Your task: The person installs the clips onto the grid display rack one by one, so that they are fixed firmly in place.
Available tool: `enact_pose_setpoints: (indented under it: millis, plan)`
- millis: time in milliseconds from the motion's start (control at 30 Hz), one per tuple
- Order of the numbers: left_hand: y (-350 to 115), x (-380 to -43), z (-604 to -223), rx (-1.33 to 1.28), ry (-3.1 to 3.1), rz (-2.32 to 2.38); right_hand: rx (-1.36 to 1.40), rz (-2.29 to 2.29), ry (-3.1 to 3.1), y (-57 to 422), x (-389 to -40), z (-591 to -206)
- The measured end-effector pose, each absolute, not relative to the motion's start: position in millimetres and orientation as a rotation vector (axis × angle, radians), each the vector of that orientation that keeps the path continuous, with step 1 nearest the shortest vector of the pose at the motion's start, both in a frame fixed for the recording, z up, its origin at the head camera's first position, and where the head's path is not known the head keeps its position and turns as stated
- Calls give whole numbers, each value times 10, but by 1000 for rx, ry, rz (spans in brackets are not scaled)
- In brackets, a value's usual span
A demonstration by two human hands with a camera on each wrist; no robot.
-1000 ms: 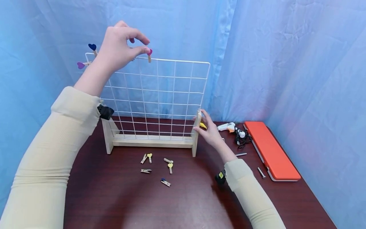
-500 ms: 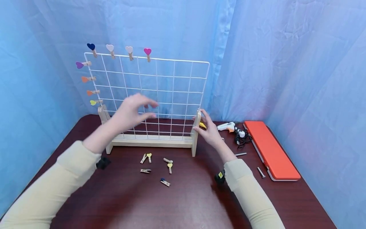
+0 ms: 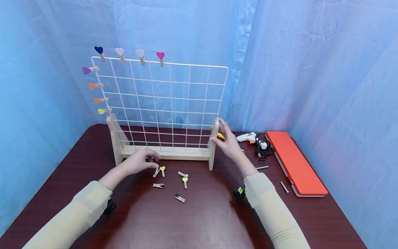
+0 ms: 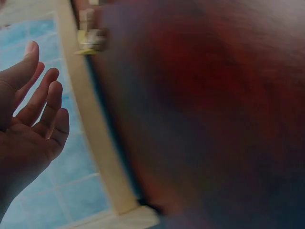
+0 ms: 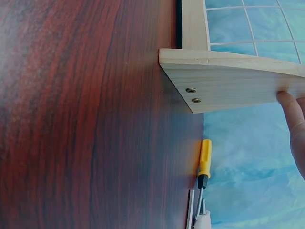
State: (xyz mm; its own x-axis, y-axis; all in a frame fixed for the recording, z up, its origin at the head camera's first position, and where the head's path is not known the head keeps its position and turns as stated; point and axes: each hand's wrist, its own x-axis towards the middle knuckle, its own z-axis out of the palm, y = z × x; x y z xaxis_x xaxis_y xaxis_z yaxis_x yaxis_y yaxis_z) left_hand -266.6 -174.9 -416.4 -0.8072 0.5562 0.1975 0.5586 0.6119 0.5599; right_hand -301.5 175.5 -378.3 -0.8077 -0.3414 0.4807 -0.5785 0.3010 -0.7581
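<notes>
A white wire grid (image 3: 180, 90) stands upright in a wooden stand (image 3: 166, 155). Heart-topped clothespins are clipped along its left part: a pink one (image 3: 160, 58), a navy one (image 3: 99, 51) and several others. My left hand (image 3: 138, 162), fingers loosely bent and holding nothing, is just above the table beside a yellow heart clothespin (image 3: 162, 171) and a plain-looking one (image 3: 156, 172). In the left wrist view the left hand (image 4: 35, 109) has its fingers apart. My right hand (image 3: 229, 143) grips the stand's right side post (image 3: 212, 148); its thumb touches the wood in the right wrist view.
More clothespins lie on the dark red table, among them a navy-topped one (image 3: 180, 198). To the right are a white glue gun (image 3: 247, 138) with a black cord, a yellow-handled screwdriver (image 5: 205, 160), a bolt (image 3: 284, 187) and an orange case (image 3: 295, 164). Blue curtains hang behind.
My left hand has let go of the pink heart clothespin on the grid's top wire and come down to the loose clothespins. The right hand stays on the post.
</notes>
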Motion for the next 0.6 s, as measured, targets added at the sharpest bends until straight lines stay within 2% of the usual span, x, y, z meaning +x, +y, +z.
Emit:
enact_pose_setpoints:
  millis: [333, 600]
  plan:
    - [-1776, -2742, -4451, -968, -2875, -895, 840, 1516, -2338, 1761, -3019, -3781]
    - [-1807, -2741, -4443, -944, -2887, -939, 854, 1533, -2323, 1749, -3025, -3795]
